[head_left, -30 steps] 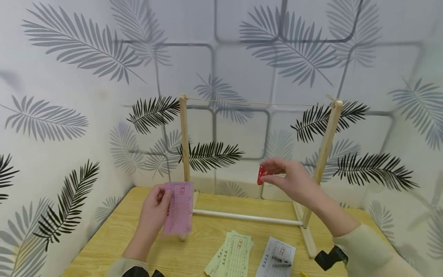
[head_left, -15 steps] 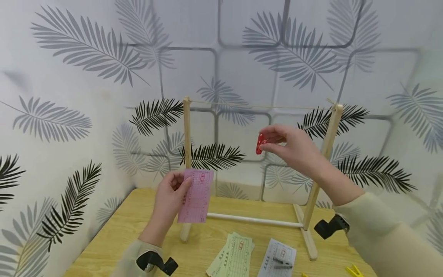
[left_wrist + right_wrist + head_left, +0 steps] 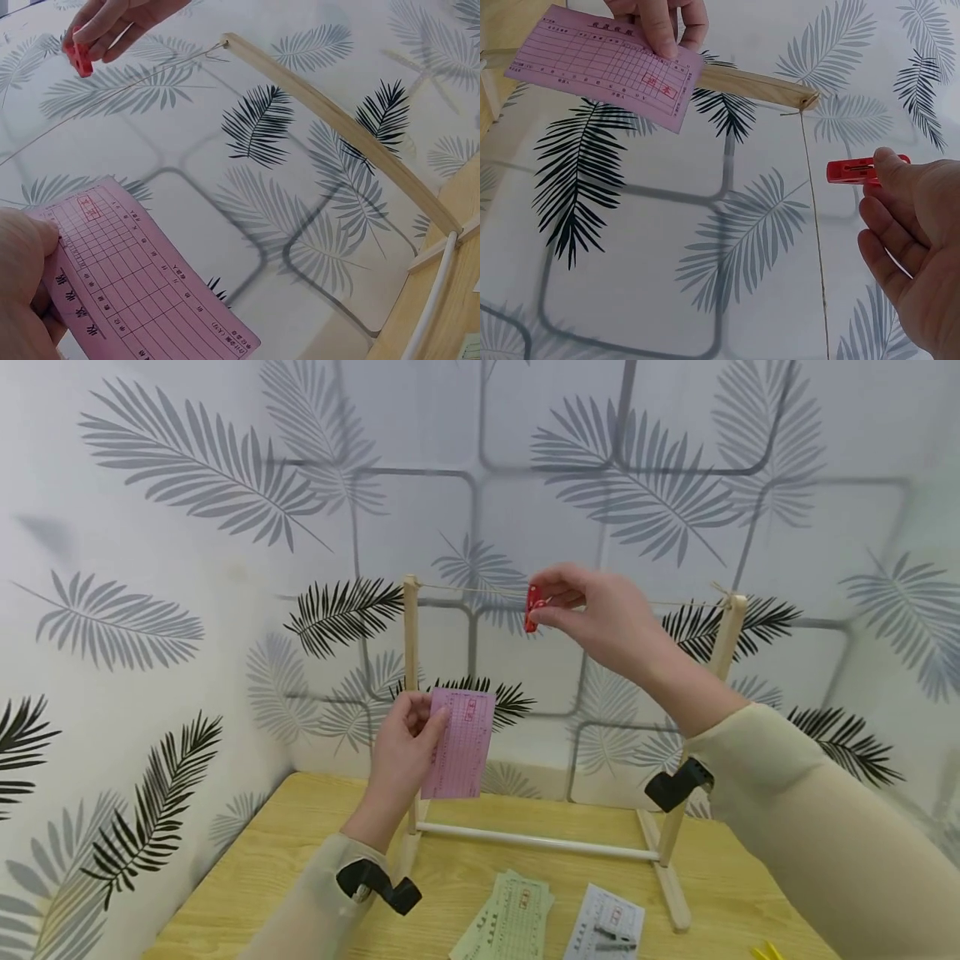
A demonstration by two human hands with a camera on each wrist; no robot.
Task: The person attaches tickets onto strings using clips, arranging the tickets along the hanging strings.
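Note:
My left hand (image 3: 408,739) pinches a pink printed receipt slip (image 3: 459,743) by its left edge, thumb in front, below the string. Up near the string (image 3: 465,588), my right hand (image 3: 603,614) holds a red clothespin (image 3: 533,608) between thumb and fingers. In the right wrist view the clothespin (image 3: 853,171) points toward the string (image 3: 814,217) and stands apart from it. The left wrist view shows the slip (image 3: 135,277) filling the lower left, with the string crossing above it.
The string runs between two wooden posts (image 3: 412,635) joined low down by a white rod (image 3: 536,841). On the wooden table (image 3: 247,860) lie green slips (image 3: 513,914), a white slip (image 3: 588,918) bearing grey clothespins (image 3: 617,939), and a yellow clothespin (image 3: 768,952).
My right hand has risen with the red clothespin to string height and shifted left. My left hand has lifted the pink slip up and to the right.

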